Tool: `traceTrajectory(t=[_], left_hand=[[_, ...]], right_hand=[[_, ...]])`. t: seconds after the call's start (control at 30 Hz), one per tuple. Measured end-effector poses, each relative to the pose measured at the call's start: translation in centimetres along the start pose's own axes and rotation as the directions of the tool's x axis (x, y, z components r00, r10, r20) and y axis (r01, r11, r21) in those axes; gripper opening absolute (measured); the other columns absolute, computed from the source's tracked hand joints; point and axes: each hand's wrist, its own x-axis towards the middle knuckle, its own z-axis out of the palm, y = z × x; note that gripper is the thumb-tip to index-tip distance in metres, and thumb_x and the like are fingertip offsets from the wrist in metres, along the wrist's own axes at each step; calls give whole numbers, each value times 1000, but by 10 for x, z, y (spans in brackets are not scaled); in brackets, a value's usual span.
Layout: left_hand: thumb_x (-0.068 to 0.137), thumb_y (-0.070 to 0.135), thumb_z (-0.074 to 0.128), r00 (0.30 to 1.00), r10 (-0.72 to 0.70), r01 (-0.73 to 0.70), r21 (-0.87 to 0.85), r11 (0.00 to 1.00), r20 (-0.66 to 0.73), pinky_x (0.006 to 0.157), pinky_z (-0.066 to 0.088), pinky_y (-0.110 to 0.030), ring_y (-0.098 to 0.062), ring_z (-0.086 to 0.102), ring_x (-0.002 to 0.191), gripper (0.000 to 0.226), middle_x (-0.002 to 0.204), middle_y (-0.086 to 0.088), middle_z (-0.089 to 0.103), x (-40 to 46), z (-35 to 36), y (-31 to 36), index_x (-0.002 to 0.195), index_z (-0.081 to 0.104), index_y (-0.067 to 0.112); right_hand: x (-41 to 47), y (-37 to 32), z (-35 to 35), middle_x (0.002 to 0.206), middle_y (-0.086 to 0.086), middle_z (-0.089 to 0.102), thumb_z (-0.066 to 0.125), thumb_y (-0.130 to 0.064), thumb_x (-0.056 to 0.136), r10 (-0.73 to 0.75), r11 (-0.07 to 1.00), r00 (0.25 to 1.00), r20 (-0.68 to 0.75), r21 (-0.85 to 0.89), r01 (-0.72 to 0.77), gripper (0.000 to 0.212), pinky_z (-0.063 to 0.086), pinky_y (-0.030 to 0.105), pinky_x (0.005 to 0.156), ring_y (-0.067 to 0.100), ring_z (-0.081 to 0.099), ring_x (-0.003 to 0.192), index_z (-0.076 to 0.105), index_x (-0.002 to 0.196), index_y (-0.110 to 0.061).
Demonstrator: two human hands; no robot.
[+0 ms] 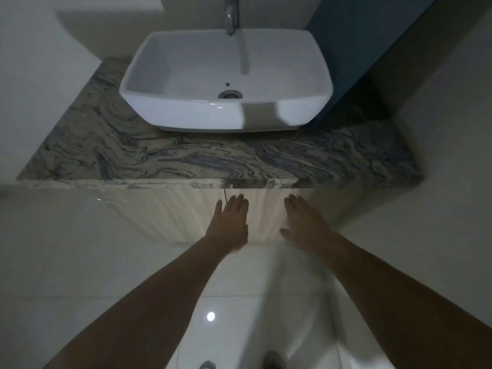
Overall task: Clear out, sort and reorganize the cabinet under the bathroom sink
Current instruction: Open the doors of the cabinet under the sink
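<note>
Below the marbled countertop (186, 155) the pale wood-grain cabinet doors (170, 211) are closed, with a thin dark seam between them near the middle. My left hand (230, 225) is stretched flat in front of the doors, fingers reaching up toward the seam just under the counter edge. My right hand (303, 222) is flat too, a little to the right, in front of the right door. Neither hand holds anything. The inside of the cabinet is hidden.
A white vessel sink (226, 113) sits on the countertop with a chrome tap (233, 14) above it. A dark blue panel (359, 49) stands at the right. Pale walls close in on both sides. The glossy white floor tiles (239, 302) lie below.
</note>
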Motion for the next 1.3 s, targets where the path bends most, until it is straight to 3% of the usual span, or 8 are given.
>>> traceTrajectory(t=[0.37,0.6,0.77,0.87,0.97,1.13,1.2,1.3], left_hand=[[85,27,58,996,-56,60,57,997,-65,120,0,-50,-26,5,149,89,160,-11,11,44,22,-2,153,5,5],[74,16,63,980,-167,163,-42,986,-106,118,-5,-55,-24,-4,149,101,161,-4,6,36,32,6,154,1,11],[67,14,64,985,-152,153,10,988,-82,119,-6,-52,-24,6,147,104,155,-8,11,21,27,14,153,4,10],[67,17,65,992,-115,113,-29,993,-54,120,13,-44,-27,21,138,96,148,-10,22,2,27,22,150,16,11],[66,23,68,993,-101,91,-145,985,-66,101,38,-32,-23,34,122,83,136,-4,37,-19,30,29,141,34,17],[70,29,58,992,-108,123,-391,912,59,90,44,-30,-28,43,119,65,131,-1,56,-51,28,51,135,52,22],[72,28,53,984,-122,172,-509,843,131,81,44,-26,-29,54,108,48,112,-5,66,-65,27,62,117,66,17],[70,28,46,969,-110,231,-640,733,223,71,39,-22,-25,63,91,37,86,-4,69,-84,30,83,90,73,13]], right_hand=[[40,25,22,158,9,17,59,-42,88,-63,996,984,-164,-76,51,90,14,51,117,29,15,146,6,153,-9],[37,35,24,159,2,12,65,-29,83,-78,996,987,-143,23,82,95,33,50,112,25,12,147,5,154,-13],[20,30,29,161,0,8,70,-15,74,-72,990,984,-163,110,91,103,38,49,109,23,4,149,7,154,-13],[-1,28,36,161,-1,7,71,-13,74,-47,989,986,-162,129,69,102,33,49,112,22,1,150,8,154,-15],[-25,25,44,161,1,10,64,-8,76,-23,988,984,-175,149,50,94,32,51,112,23,3,150,13,154,-12],[-66,16,53,162,3,6,53,3,77,172,890,979,-108,444,-107,84,43,41,102,26,31,141,23,152,-17],[-82,15,56,157,11,22,51,5,82,241,813,968,-73,560,-160,73,41,41,104,33,41,133,28,149,-10],[-105,21,62,128,20,54,48,3,87,326,745,944,-54,629,-221,47,43,37,98,37,53,117,46,134,-2]])
